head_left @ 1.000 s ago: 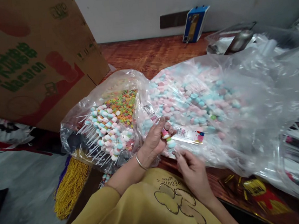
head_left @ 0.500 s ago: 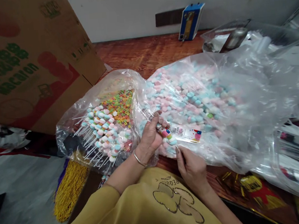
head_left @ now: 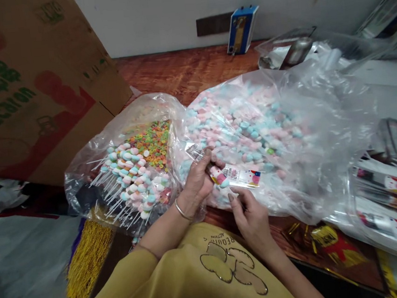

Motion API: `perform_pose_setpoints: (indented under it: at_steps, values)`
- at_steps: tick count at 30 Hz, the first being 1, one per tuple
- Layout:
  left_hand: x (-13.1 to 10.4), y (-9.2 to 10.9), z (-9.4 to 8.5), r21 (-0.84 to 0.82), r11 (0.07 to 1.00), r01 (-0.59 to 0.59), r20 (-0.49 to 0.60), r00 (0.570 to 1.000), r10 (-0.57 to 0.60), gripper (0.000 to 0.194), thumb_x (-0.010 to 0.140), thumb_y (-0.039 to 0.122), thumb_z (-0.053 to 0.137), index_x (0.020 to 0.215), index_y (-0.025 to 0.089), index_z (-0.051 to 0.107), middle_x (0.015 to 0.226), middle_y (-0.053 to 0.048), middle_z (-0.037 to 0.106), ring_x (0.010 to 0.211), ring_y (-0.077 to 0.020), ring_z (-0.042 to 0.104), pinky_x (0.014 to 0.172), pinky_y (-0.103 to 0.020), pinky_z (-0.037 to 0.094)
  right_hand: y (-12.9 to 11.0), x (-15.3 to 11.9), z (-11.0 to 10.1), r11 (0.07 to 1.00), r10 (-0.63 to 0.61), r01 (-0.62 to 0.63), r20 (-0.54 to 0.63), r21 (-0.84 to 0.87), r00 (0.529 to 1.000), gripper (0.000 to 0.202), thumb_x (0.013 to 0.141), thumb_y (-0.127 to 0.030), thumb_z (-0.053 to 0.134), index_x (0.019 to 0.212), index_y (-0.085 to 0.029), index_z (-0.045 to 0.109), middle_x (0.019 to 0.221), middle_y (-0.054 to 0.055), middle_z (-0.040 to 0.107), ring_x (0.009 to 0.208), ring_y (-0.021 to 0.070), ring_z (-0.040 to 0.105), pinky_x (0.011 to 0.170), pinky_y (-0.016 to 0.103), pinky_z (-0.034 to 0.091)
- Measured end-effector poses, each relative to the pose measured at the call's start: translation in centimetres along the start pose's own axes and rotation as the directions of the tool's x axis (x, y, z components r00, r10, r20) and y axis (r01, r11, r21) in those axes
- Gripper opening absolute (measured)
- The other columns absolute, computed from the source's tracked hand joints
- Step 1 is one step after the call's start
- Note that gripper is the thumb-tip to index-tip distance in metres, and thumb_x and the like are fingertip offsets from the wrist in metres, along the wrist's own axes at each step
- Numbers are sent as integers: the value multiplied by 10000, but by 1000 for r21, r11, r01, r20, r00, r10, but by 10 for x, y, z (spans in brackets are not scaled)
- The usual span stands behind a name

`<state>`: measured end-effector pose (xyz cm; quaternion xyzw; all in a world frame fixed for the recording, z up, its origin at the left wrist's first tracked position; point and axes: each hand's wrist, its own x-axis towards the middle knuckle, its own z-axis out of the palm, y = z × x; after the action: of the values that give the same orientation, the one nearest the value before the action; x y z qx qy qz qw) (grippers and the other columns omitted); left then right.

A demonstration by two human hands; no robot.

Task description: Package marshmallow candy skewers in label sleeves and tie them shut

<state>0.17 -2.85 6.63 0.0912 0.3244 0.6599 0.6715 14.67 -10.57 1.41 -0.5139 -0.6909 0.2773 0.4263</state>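
Observation:
My left hand (head_left: 198, 176) is closed around a clear printed plastic sleeve (head_left: 245, 177) and the end of a marshmallow skewer (head_left: 221, 178). Pink, yellow and blue sweets of the skewer show below my left fingers. Just beyond them, my right hand (head_left: 252, 214) is closed, thumb against fingers, at the skewer's lower end; its stick is mostly hidden. Under both hands lies a large clear bag of pink and blue marshmallows (head_left: 249, 132). To the left, finished-looking marshmallow skewers (head_left: 130, 172) with white sticks rest in a pile on another clear bag, beside small coloured candy rings (head_left: 154, 141).
A cardboard box (head_left: 50, 102) stands at the left. A blue device (head_left: 242, 30) is by the wall. Printed sleeves (head_left: 394, 214) lie stacked at the right, near gold and red wrappers (head_left: 337, 243). Gold fringe (head_left: 88, 262) hangs at the lower left.
The skewer's sweets have moved up toward my left hand, and fewer show outside it. My right hand has followed them up and left. The whole view has shifted slightly.

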Motion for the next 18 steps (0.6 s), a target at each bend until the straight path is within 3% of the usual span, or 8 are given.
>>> perform_pose_setpoints:
  at_steps: [4,5,7,9,11,13,15,18]
  values:
    - [4,6,5,12,999,-51,-32,998,51,383,708,360,926,877,169,640,618,85,506,531,-51,495,607,-216,479,7,-3,0,962,-138,120,-57,-246,989,213,986,-291,577,1066,-169,733,684,52,667,566,164,556,582,289,397]
    - [3,5,6,20,998,-52,-34,998,53,398,708,387,924,875,171,635,607,91,483,518,-45,473,598,-211,470,6,-4,-1,974,-111,98,-54,-206,992,208,982,-300,580,1028,-171,737,673,54,655,559,162,541,574,290,389]
    - [-1,2,8,26,999,-38,-9,999,39,428,703,431,922,871,174,624,592,100,441,496,-35,435,586,-202,454,-1,-5,-2,998,43,-43,11,40,999,228,994,-360,564,975,-190,715,654,31,616,541,151,503,544,281,378]
    - [-5,-4,9,11,1000,12,47,999,-12,455,692,457,924,874,174,617,583,106,414,479,-29,408,577,-197,440,-11,-5,-3,864,255,-311,188,396,948,273,1005,-452,548,941,-215,667,568,-38,493,472,124,409,482,258,348]
    - [-9,-12,9,-8,997,76,105,992,-75,486,676,484,926,877,171,614,573,111,399,463,-23,384,554,-191,416,-21,-2,-1,550,380,-550,398,629,835,301,981,-516,585,911,-226,621,505,-110,323,399,86,262,426,231,300]
    - [-15,-23,8,-1,992,123,142,982,-122,499,677,507,917,884,168,615,566,109,405,456,-24,382,541,-189,400,-28,4,3,303,422,-632,494,713,760,334,927,-544,663,873,-221,596,493,-143,243,377,57,166,398,212,271]
    - [-21,-33,6,44,990,135,139,980,-140,498,684,515,910,889,164,620,567,97,444,471,-37,428,548,-196,406,-29,10,8,242,454,-604,462,759,762,363,879,-549,727,859,-214,590,500,-144,268,385,46,167,391,199,259]
    - [-22,-38,3,116,983,139,85,985,-149,547,647,514,930,946,156,645,649,44,572,575,-86,564,559,-209,420,-22,16,11,335,474,-514,331,789,816,366,868,-546,745,897,-211,599,533,-125,326,421,54,229,401,192,242]
